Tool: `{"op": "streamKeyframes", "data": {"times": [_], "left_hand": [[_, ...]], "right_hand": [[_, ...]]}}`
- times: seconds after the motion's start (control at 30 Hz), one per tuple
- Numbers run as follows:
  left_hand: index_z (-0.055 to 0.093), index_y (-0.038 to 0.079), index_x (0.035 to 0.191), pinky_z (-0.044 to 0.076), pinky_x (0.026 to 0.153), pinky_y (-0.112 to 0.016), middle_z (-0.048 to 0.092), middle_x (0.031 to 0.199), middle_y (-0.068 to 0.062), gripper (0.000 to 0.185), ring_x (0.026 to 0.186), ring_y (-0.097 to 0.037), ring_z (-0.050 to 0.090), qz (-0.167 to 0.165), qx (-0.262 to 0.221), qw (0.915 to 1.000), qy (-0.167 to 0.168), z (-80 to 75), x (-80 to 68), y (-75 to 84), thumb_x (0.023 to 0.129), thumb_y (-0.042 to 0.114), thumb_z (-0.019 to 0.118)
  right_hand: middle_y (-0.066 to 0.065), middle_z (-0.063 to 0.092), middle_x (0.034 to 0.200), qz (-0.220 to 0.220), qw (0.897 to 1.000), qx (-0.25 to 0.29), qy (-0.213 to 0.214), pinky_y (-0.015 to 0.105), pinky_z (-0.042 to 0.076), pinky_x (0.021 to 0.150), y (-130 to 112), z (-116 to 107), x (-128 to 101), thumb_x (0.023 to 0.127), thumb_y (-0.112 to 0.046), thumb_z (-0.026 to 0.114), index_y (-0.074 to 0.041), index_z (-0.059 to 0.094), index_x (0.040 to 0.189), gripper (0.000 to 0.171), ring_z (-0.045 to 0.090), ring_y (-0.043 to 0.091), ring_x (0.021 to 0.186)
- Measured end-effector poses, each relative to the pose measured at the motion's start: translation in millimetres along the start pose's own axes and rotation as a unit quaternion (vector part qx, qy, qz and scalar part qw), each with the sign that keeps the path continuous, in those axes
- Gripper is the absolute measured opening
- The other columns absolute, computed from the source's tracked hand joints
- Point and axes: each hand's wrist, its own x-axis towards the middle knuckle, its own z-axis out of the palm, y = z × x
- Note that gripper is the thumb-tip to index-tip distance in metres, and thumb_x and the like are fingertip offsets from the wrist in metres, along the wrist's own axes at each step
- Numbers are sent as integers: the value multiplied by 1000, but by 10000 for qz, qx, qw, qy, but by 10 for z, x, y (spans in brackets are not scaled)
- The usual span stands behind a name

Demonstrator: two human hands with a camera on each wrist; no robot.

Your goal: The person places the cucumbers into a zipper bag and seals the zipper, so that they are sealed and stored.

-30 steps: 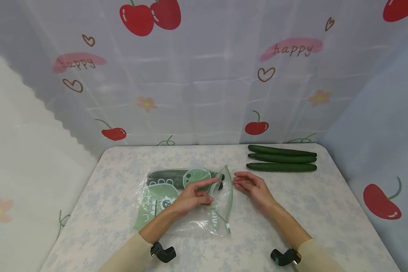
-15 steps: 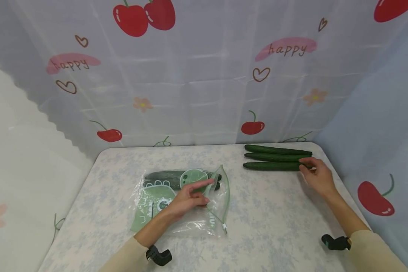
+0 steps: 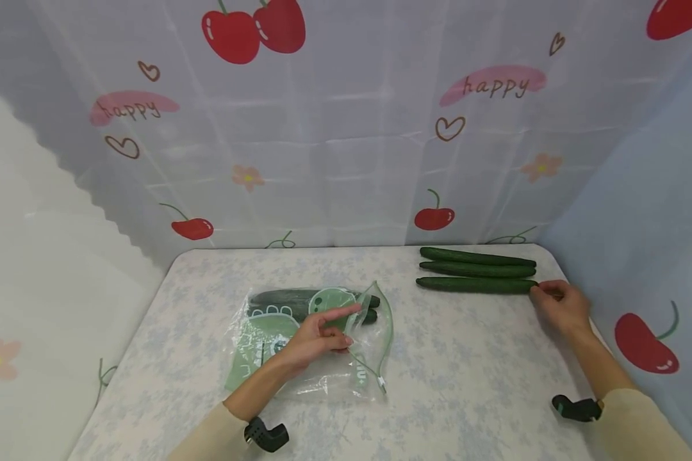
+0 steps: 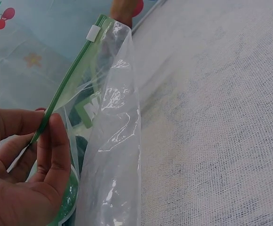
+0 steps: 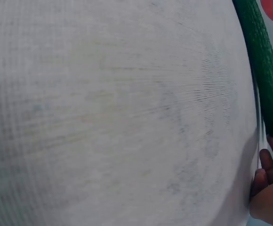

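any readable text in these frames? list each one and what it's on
"happy": on the left pink smear of the backdrop cloth.
"happy": on the right pink smear of the same cloth.
White print on the zip bag, near its zipper edge: too small and blurred to read.
Green printed panel on the bag: white marks, not legible.
Wrist views: no readable text.

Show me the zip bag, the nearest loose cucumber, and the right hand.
zip bag (image 3: 329, 378), head view, clear lower panel.
nearest cucumber (image 3: 473, 285), head view, mid-length.
right hand (image 3: 562, 307), head view, back of hand.

sleeves: cream, long | wrists: black camera mounts | hands: bare
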Motion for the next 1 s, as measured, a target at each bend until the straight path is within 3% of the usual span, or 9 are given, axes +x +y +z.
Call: {"op": "streamKeyframes", "data": {"times": [0.13,0.2,0.27,0.4,0.5,0.6,0.7,0.83,1.0], "left_hand": [[48,26,147,60,85,-40,72,75,0,65,91,-24,71,-14,83,10000,-4,2,-1,5,90,5,69],[48,26,147,60,85,-41,73,76,0,64,90,-21,71,-12,100,9999,-7,3,-2,8,90,5,69],[48,26,147,60,86,-41,72,75,0,64,89,-19,71,-12,84,10000,-9,4,-4,10,90,5,69],[48,24,147,61,85,-40,72,76,-3,65,89,-20,71,38,9,10000,-17,7,1,1,89,4,70],[48,24,147,61,84,-39,73,80,-11,65,89,-23,71,60,11,10000,-3,8,2,-4,89,3,70],[49,25,146,61,84,-39,73,85,-19,65,90,-26,71,42,75,10000,11,19,8,-9,88,4,70],[49,26,146,60,85,-41,73,87,-22,65,93,-32,70,15,126,9999,34,28,17,-3,88,4,70],[50,27,145,60,87,-45,73,87,-21,64,96,-42,67,17,137,9999,48,45,36,25,89,4,70],[51,29,144,60,87,-46,72,93,-24,64,97,-42,67,-5,89,9999,67,77,55,56,89,4,70]], "right_hand": [[-12,57,95,661,9937,899,-31,21,43,66,-98,4,-60,90,-61,58,-15,56,115,53,51,3,83],[-19,58,86,734,9760,2044,-124,17,49,64,-171,-9,-87,89,-51,66,-19,51,113,42,57,-2,76],[-17,61,81,671,9396,3343,-308,16,55,65,-251,-41,-107,91,-35,70,-20,46,111,35,65,-1,72],[-2,66,84,247,8443,5290,-821,28,62,73,-366,-140,-159,90,-1,68,-10,49,117,34,75,16,74],[1,69,95,-229,8330,5395,-1204,32,62,76,-374,-229,-235,91,6,63,-3,58,121,32,76,19,79],[1,69,102,-598,8484,5055,-1457,32,62,78,-338,-331,-360,92,6,61,0,64,120,28,76,18,83],[2,69,102,-836,8468,5013,-1569,34,62,77,-306,-405,-486,93,6,59,1,65,113,21,75,17,85],[5,68,105,-996,8167,5452,-1609,39,62,77,-267,-455,-623,94,12,53,1,66,104,20,74,20,88],[10,70,106,-971,7612,6121,-1910,43,59,82,-201,-460,-759,96,16,42,2,65,102,28,75,26,94]]}}
